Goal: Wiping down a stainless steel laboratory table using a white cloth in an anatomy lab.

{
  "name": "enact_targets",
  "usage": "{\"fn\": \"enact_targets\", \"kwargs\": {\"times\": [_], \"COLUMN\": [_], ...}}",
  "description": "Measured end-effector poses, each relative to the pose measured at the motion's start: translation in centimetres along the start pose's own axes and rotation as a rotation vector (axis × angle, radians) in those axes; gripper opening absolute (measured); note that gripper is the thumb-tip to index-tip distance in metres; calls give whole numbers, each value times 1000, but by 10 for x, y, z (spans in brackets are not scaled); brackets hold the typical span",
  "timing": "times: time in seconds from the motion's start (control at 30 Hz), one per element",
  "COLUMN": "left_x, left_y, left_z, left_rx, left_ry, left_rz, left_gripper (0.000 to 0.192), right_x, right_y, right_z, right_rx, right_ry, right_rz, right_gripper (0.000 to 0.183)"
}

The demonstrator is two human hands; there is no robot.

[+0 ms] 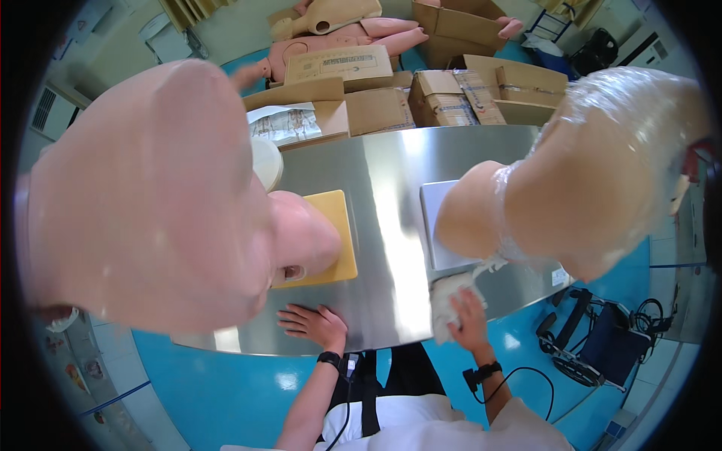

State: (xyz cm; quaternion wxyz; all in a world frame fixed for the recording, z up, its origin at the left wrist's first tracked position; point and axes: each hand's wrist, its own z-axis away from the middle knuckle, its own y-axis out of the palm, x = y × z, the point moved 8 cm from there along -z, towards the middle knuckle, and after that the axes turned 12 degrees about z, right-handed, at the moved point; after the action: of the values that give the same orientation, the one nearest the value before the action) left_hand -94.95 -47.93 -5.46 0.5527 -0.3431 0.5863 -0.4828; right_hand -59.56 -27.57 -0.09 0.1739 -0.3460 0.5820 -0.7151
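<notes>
My left hand (316, 327) lies palm down on the stainless-steel table (316, 163), its fingers spread and holding nothing. Just beyond it stands a large pink plastic anatomical model (169, 197) on a yellow base (341, 248). My right hand (469, 320) presses a crumpled white cloth (448, 299) to the tabletop near the front edge. Beyond the cloth, a tan anatomical model (569, 197) rises from a white base (433, 225). Clear plastic film (626, 107) wraps its upper part.
Behind the table are several cardboard boxes (378, 110) and a pink full-body manikin (333, 42). A white round object (268, 160) is partly hidden by the pink model. A folded wheelchair (609, 344) stands at right on the blue floor. Cables hang from both wristbands (488, 370).
</notes>
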Motion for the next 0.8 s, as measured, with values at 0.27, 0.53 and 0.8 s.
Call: {"fn": "enact_targets", "kwargs": {"times": [0.27,0.53,0.8], "left_x": [4,76,101], "left_y": [-4,-17,-29], "left_z": [-12,-65,-79], "left_rx": [193,452,601], "left_ry": [17,88,48], "left_rz": [17,216,21], "left_gripper": [90,71,77], "right_x": [-78,228,265], "right_y": [26,76,73], "right_z": [-4,-45,-49], "right_rx": [-661,-105,88], "right_ry": [808,10,-348], "right_rz": [22,-37,-115], "right_gripper": [80,88,89]}}
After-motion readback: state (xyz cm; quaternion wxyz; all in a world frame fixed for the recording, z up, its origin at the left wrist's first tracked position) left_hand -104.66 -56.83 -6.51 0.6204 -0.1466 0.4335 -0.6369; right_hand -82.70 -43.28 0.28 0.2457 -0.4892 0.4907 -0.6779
